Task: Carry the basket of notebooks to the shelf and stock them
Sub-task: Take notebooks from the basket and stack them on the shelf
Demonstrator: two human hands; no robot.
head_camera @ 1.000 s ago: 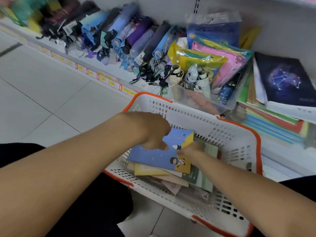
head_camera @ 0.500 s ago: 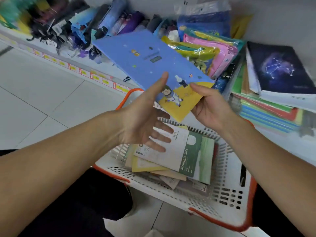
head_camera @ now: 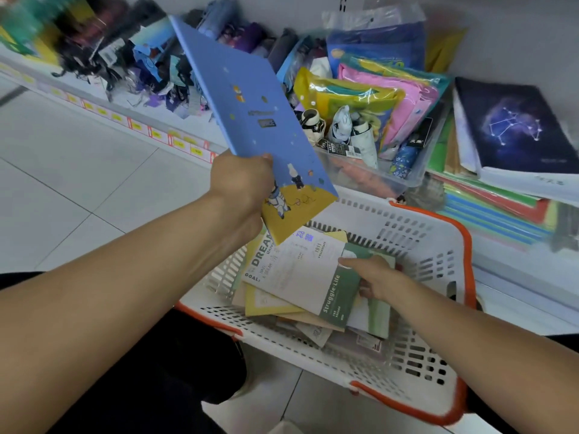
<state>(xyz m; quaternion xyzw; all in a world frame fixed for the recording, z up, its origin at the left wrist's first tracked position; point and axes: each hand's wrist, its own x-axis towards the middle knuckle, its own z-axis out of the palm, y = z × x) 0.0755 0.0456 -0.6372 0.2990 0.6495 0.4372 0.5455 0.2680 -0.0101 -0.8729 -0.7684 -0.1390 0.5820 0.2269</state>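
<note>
A white basket (head_camera: 416, 368) with an orange rim sits on the floor in front of a low shelf (head_camera: 517, 270). Several notebooks lie inside it. My left hand (head_camera: 241, 183) grips the lower left edge of a blue notebook (head_camera: 250, 111) with a yellow corner, holding it tilted up above the basket. My right hand (head_camera: 372, 277) is down in the basket, thumb on top and fingers under a white and green notebook (head_camera: 307, 274) at the top of the pile.
On the shelf to the right lies a stack of notebooks topped by a dark constellation notebook (head_camera: 510, 126). A clear bin (head_camera: 369, 177) of small umbrellas and colourful pouches stands left of it. Folded umbrellas (head_camera: 131, 61) line the shelf further left. Grey tiled floor (head_camera: 78, 170) spreads to the left.
My right hand has let go of the blue notebook and dropped into the basket onto the white and green notebook. My left hand now holds the blue notebook alone, tilted more upright.
</note>
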